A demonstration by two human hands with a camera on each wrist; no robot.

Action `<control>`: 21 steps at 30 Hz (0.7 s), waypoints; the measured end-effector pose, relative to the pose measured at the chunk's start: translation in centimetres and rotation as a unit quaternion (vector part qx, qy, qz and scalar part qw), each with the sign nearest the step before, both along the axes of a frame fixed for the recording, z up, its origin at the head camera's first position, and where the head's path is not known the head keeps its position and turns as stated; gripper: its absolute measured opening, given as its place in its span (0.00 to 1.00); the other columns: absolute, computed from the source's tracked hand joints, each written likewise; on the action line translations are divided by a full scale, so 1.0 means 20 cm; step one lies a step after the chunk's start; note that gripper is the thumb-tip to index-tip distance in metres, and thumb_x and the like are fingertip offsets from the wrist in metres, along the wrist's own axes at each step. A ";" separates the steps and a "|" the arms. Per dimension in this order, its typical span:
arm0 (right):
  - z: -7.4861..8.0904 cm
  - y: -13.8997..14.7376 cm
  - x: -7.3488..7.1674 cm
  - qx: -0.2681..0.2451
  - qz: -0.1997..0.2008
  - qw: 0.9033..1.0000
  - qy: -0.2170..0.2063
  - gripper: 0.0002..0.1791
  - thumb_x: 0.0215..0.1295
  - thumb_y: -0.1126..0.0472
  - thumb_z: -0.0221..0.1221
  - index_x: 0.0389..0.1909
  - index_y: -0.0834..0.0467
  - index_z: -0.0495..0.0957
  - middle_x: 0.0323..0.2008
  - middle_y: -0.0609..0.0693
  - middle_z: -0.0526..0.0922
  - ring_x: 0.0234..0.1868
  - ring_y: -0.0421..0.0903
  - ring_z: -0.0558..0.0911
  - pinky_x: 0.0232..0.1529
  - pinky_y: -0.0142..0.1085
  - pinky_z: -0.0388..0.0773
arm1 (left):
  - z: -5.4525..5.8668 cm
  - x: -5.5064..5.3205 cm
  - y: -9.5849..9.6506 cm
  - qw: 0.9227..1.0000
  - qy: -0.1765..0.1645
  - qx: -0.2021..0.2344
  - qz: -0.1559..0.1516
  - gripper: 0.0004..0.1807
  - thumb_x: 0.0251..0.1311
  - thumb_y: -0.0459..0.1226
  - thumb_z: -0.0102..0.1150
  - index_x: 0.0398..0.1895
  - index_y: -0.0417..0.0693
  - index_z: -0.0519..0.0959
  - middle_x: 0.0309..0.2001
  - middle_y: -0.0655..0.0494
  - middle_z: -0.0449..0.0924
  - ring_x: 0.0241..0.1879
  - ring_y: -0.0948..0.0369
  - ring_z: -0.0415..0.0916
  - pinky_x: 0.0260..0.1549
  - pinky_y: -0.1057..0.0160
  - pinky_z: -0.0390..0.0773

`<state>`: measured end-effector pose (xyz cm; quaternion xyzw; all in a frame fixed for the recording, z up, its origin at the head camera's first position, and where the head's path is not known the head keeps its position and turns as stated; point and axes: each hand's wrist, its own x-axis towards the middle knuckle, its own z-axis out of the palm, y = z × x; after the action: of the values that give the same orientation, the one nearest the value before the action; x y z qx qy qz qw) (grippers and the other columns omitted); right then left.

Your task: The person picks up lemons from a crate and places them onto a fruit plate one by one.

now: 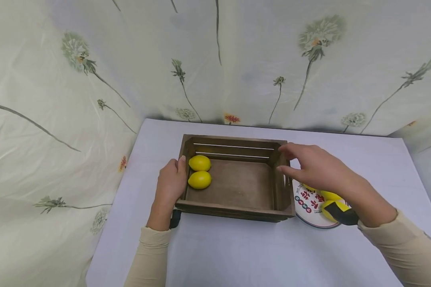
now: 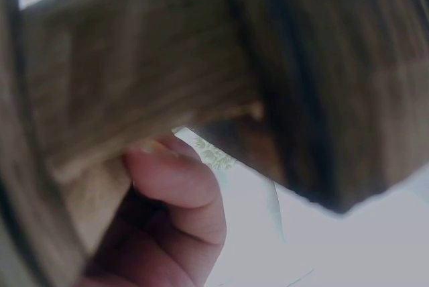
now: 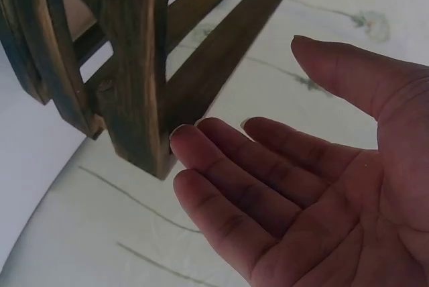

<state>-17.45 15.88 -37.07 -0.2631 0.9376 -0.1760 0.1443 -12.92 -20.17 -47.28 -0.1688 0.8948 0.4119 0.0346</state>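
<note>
Left hand [image 1: 170, 181] grips the crate [image 1: 240, 183] at left (two lemons [image 1: 200, 180] inside, btw); right hand [image 1: 315, 167] by the right end, loosely spread, holding zilch.

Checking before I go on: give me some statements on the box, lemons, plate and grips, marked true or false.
Two lemons are in the box. True.
They lie at the box's right end. False: at its left end.
More lemons lie on the plate. True.
The plate is left of the box. False: it is to the right.
The left grip holds the box's left side. True.
Each grip holds a lemon. False: neither does; the right grip is open.
</note>
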 end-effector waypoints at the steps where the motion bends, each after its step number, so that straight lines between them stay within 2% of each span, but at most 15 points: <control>1: 0.00 -0.01 0.00 0.001 0.003 1.000 -0.002 0.29 0.71 0.51 0.67 0.65 0.64 0.75 0.54 0.59 0.86 0.54 0.58 0.84 0.55 0.58 0.80 | 0.00 0.00 0.00 1.000 0.001 -0.001 0.000 0.27 0.83 0.54 0.37 0.36 0.42 0.74 0.24 0.48 0.69 0.21 0.54 0.68 0.19 0.60 0.70; 8: 0.01 -0.07 0.00 0.002 0.029 1.000 -0.004 0.28 0.71 0.51 0.67 0.65 0.62 0.75 0.53 0.54 0.86 0.47 0.49 0.84 0.51 0.53 0.81 | 0.00 0.00 0.00 1.000 0.000 0.004 0.000 0.27 0.83 0.54 0.38 0.37 0.42 0.74 0.24 0.48 0.69 0.21 0.54 0.69 0.19 0.60 0.71; 12: 0.01 -0.11 -0.01 0.003 0.047 0.999 0.001 0.28 0.70 0.53 0.68 0.65 0.62 0.74 0.54 0.54 0.86 0.47 0.49 0.85 0.49 0.51 0.82 | 0.00 0.00 0.00 1.000 -0.003 0.003 -0.001 0.27 0.83 0.54 0.38 0.37 0.42 0.74 0.24 0.48 0.69 0.21 0.53 0.69 0.19 0.60 0.71; 17: 0.01 -0.17 -0.01 0.009 0.060 0.998 0.001 0.32 0.68 0.55 0.69 0.68 0.61 0.71 0.52 0.54 0.87 0.43 0.47 0.86 0.41 0.48 0.83 | 0.00 0.00 0.00 1.000 -0.002 0.003 0.001 0.27 0.83 0.55 0.38 0.38 0.42 0.74 0.24 0.48 0.69 0.21 0.53 0.69 0.19 0.60 0.72; 21: 0.01 -0.21 -0.02 0.008 0.066 0.998 -0.001 0.33 0.68 0.54 0.69 0.69 0.60 0.70 0.53 0.53 0.87 0.44 0.47 0.87 0.43 0.49 0.83 | 0.00 0.00 0.00 1.000 -0.002 0.001 0.000 0.27 0.83 0.54 0.38 0.38 0.41 0.74 0.24 0.48 0.69 0.22 0.53 0.69 0.19 0.60 0.71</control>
<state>-17.79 11.75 -36.81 -0.3229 0.9195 -0.1583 0.1587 -12.99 -20.21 -47.24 -0.1701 0.8941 0.4128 0.0368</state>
